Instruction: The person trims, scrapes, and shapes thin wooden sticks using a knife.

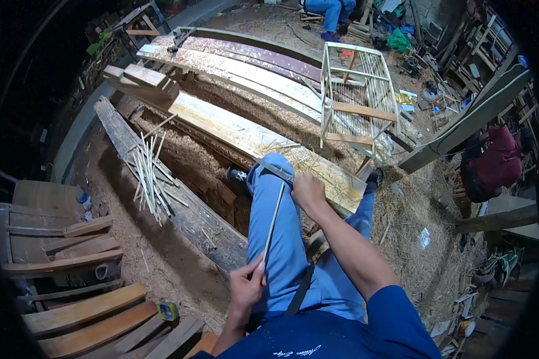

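My left hand (248, 286) is closed round the lower end of a thin wooden stick (273, 224). The stick slants up across my jeans-clad thigh (266, 206), its far end close to the knife. My right hand (309, 191) grips the handle of a knife (274, 170), whose blade points left across my knee. Part of the handle is hidden inside my fist. A pile of similar thin sticks (151, 173) lies on a weathered plank (203, 224) to the left. Beyond my knee runs a pale wooden board (221, 122) strewn with shavings.
A slatted wooden frame (365, 109) stands on the far right of the boards. Curved wood pieces (84, 308) and a tape measure (167, 310) are at lower left. One person (500, 158) is at right, another (329, 12) at the back. A post (467, 122) leans at right.
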